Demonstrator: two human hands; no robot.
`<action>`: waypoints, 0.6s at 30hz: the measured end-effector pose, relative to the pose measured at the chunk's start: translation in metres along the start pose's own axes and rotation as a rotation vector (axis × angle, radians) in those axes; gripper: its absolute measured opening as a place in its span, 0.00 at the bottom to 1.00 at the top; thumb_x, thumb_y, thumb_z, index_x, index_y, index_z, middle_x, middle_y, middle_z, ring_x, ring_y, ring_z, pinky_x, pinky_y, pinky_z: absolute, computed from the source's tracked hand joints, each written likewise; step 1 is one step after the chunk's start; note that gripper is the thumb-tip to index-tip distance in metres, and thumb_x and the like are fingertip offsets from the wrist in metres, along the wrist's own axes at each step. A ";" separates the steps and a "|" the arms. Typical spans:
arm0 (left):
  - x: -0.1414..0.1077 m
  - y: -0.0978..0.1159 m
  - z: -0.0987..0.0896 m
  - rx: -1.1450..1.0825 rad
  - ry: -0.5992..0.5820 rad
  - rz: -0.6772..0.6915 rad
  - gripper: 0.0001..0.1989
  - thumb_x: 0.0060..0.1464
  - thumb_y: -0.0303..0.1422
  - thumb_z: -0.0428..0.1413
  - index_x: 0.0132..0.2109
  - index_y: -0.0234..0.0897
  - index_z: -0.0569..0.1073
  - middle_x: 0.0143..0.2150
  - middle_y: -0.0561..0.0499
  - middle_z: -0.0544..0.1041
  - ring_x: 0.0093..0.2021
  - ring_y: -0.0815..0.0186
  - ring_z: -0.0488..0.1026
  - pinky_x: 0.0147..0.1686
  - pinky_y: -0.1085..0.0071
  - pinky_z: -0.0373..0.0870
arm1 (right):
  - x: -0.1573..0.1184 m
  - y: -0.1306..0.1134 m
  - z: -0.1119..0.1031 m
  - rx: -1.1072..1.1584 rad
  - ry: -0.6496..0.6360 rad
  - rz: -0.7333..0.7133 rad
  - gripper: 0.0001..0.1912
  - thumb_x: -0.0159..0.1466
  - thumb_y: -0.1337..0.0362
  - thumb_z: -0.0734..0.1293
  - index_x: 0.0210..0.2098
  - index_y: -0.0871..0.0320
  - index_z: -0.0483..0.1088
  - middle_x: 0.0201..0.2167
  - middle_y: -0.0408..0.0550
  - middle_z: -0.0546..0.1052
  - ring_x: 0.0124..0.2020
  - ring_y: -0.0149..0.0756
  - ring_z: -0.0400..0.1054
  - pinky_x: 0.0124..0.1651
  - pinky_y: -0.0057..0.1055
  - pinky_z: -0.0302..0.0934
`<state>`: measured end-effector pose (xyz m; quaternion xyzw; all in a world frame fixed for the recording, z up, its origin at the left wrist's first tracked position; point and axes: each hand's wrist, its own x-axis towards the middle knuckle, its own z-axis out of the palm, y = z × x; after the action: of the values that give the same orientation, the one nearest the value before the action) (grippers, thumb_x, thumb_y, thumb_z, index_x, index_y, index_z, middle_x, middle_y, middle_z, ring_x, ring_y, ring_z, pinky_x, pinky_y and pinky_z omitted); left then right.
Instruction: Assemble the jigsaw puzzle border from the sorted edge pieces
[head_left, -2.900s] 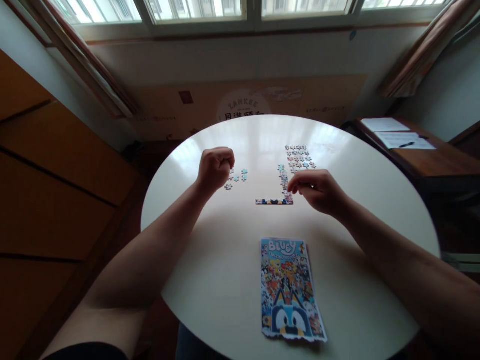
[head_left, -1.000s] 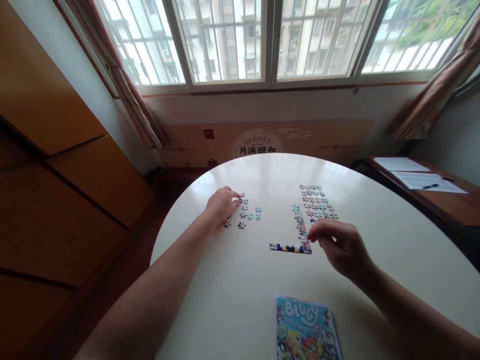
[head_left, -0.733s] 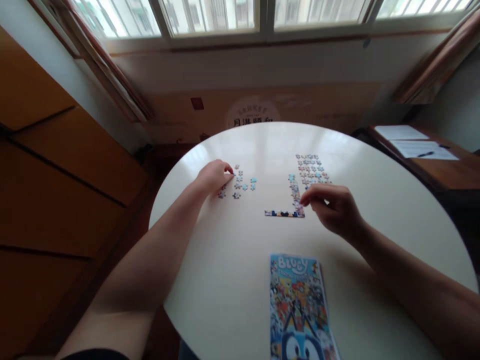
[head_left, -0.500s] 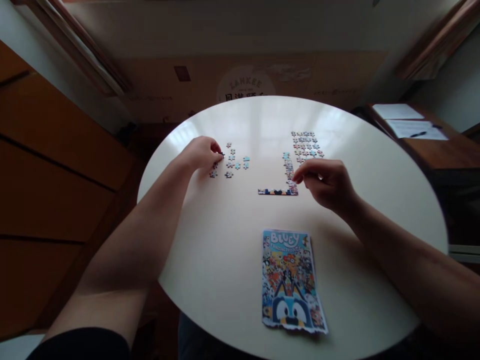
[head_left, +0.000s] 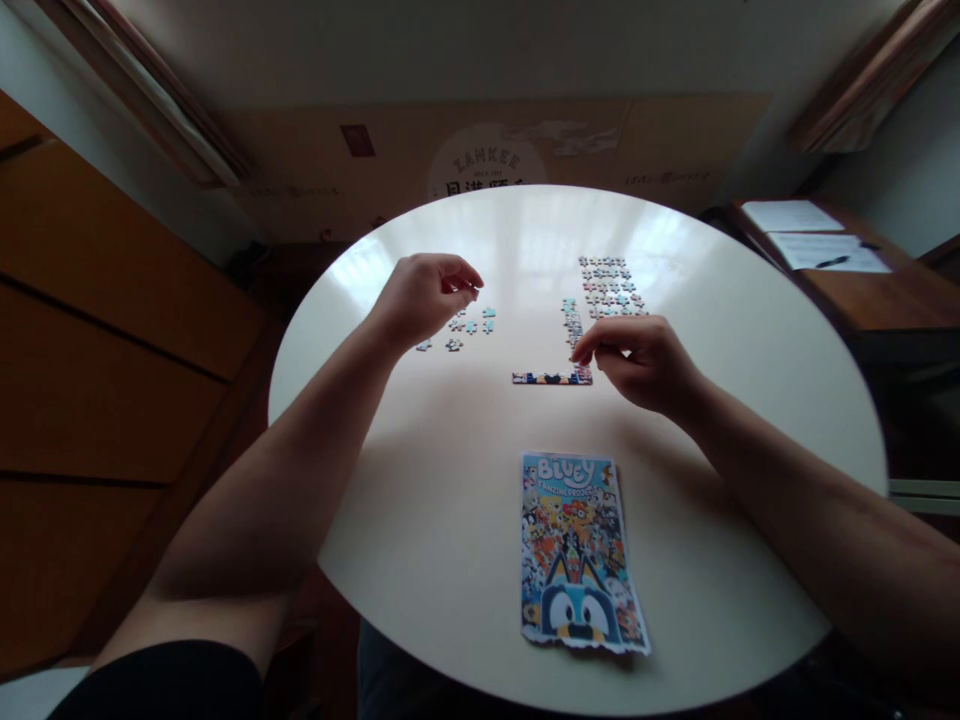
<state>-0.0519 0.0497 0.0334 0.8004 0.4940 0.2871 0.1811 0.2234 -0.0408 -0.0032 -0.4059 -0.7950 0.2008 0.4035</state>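
Pieces (head_left: 471, 327) near left hand (head_left: 421, 298), joined strip (head_left: 551, 379) by right hand (head_left: 643, 362) (grasp unclear for both).

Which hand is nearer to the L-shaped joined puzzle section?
Right. The right hand has its fingertips at the L-shaped joined puzzle section, near its corner; the left hand is well off to its left, by the loose puzzle pieces.

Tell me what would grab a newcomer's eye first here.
Probably the bright Bluey picture sheet, its near edge ragged, lying at the near side of the white round table. Next, the L-shaped joined puzzle section beyond it, with the right hand over its right side.
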 end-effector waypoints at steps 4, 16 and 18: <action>-0.003 0.010 0.011 -0.141 -0.187 -0.055 0.09 0.55 0.31 0.59 0.41 0.34 0.80 0.34 0.46 0.80 0.37 0.62 0.78 0.36 0.66 0.74 | 0.001 0.000 0.000 -0.038 -0.081 -0.050 0.17 0.56 0.77 0.59 0.30 0.56 0.77 0.28 0.43 0.79 0.30 0.30 0.72 0.33 0.28 0.65; -0.011 0.024 0.022 -0.296 -0.572 -0.160 0.12 0.50 0.32 0.60 0.42 0.37 0.82 0.33 0.48 0.83 0.35 0.62 0.79 0.29 0.71 0.74 | 0.003 0.002 0.005 -0.206 -0.269 -0.203 0.22 0.58 0.78 0.60 0.40 0.52 0.79 0.38 0.45 0.79 0.40 0.35 0.69 0.44 0.34 0.64; -0.011 0.023 0.023 -0.263 -0.565 -0.141 0.11 0.49 0.33 0.60 0.41 0.39 0.82 0.36 0.48 0.83 0.35 0.62 0.78 0.27 0.72 0.72 | 0.003 0.001 0.008 -0.244 -0.282 -0.207 0.22 0.58 0.78 0.60 0.42 0.51 0.79 0.40 0.45 0.79 0.41 0.36 0.69 0.44 0.35 0.64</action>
<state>-0.0255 0.0296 0.0257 0.7821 0.4372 0.1017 0.4323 0.2165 -0.0377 -0.0068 -0.3360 -0.8994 0.1153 0.2546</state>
